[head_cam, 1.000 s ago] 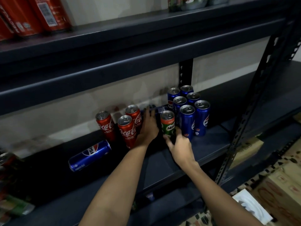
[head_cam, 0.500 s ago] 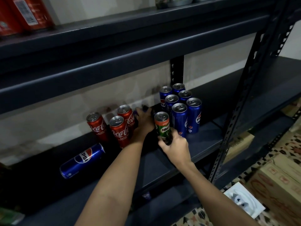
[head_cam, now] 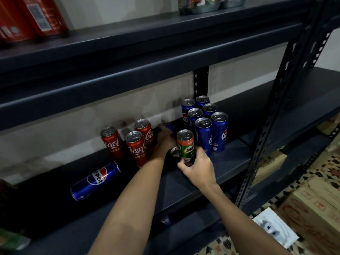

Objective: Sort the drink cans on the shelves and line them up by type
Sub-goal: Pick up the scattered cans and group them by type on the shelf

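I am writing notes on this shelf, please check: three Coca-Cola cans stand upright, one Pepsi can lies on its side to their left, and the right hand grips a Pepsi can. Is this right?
Not quite. In the head view the right hand grips a green Milo can, not a Pepsi. The rest holds: three Coca-Cola cans stand upright, and the lying Pepsi can is to their left.

Dim room; beige wall (head_cam: 77,115); cardboard boxes (head_cam: 316,208) on patterned floor (head_cam: 325,168).

The right hand (head_cam: 197,167) grips an upright green Milo can (head_cam: 185,144) beside six blue Pepsi cans (head_cam: 204,133); the left hand (head_cam: 164,141) reaches behind it, perhaps holding something dark.
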